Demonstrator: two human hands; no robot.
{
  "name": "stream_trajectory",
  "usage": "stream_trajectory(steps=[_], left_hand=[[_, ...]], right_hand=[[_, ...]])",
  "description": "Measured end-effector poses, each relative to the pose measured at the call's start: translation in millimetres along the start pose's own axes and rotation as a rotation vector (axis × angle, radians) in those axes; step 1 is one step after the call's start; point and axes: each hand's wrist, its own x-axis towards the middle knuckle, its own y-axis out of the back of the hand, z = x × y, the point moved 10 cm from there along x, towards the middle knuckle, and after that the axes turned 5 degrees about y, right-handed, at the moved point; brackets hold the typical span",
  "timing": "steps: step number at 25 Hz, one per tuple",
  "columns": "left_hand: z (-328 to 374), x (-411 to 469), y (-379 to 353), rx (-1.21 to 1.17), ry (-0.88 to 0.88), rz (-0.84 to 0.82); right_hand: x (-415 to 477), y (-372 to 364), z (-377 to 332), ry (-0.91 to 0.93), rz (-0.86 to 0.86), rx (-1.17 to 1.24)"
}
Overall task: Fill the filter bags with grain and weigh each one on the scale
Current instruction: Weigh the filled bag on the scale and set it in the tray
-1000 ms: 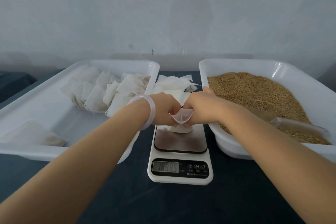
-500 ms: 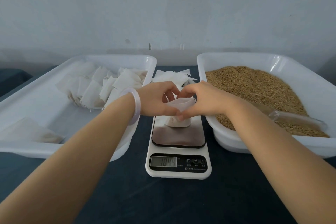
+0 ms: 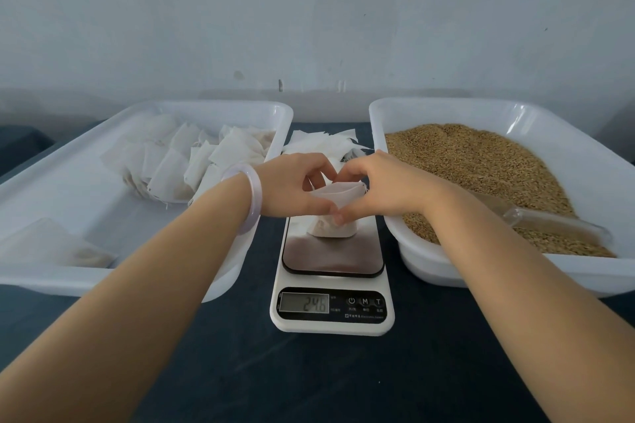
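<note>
Dark tabletop (image 3: 309, 381) held the scale (image 3: 331, 259); on its platform stood a filter bag (image 3: 331, 230), its rim pinched by the left hand (image 3: 292, 187) and right hand (image 3: 385, 187).

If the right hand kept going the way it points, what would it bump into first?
The right hand pinches the filter bag, so that comes first; just past it, probably the left hand.

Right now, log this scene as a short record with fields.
Left hand: pinches the bag at its open top
Right hand: pinches the same top
Bag: stands on the scale
Display: looks like 24.6
Left tray: pile of white bags
Right tray: grain, clear scoop lying in it
</note>
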Motion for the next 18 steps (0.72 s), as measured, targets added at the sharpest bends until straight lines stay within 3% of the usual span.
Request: stream_trajectory(steps=[18], left_hand=[[-0.4,0.6,-0.9,0.029,-0.002,-0.01]], right_hand=[[-0.4,-1.4,0.2,0.008,-0.017,0.019]])
